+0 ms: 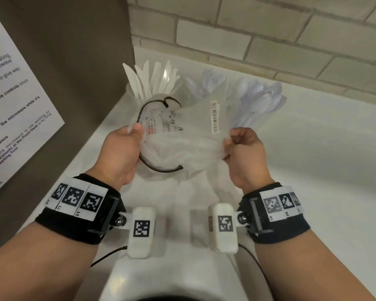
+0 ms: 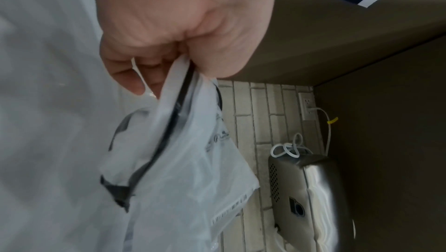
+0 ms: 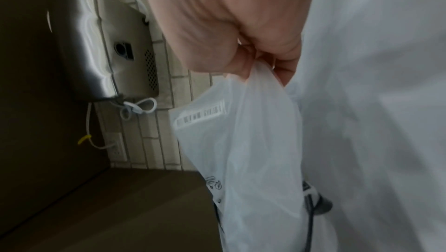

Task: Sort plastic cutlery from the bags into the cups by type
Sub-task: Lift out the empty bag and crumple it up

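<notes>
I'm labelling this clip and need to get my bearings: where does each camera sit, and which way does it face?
Head: worn on the head, looking down and forward at the counter; shows both forearms, the left hand and right hand holding the plastic bag, with cutlery cups behind.
Left wrist: looks along the left hand at the bag.
Right wrist: looks along the right hand at the bag.
Shared: both wrist views show the bag, brick wall and a steel appliance.

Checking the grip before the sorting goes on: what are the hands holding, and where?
Both hold one plastic bag: left hand pinches its left edge, right hand its right edge.
</notes>
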